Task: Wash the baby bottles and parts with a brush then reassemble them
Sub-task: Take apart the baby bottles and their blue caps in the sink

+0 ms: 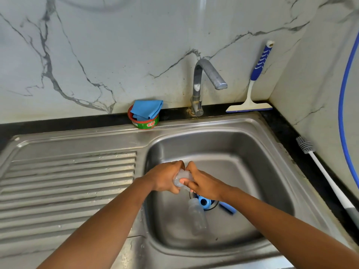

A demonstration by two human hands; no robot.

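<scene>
While both hands meet over the sink (252,152), they grasp one small clear part (181,176) between them: the left hand (165,177) curls round it from the left and the right hand (204,183) pinches it from the right, thumb across its face. Whether it is a cap or a teat I cannot tell, as the fingers cover most of it. No water shows at the tap (202,74).

On the basin floor on the person's side of the hands, a clear bottle (197,216) lies on its side, its long axis running toward the person and its neck at the drain. A blue ring (204,201) touches that neck, and a blue strip-like piece (228,207) lies just to the right of it.

The washing step seems barely begun, and the coming move likely turns on the brush (330,180). It lies well apart to the right, out of the basin on the black bench (287,136) by the side wall, its long axis running from the grey bristle head at the far end to the handle end nearest the person. The right hand is plainly the nearer one; it would have to let go of the part and reach outward over the rim, while the left keeps the part
</scene>
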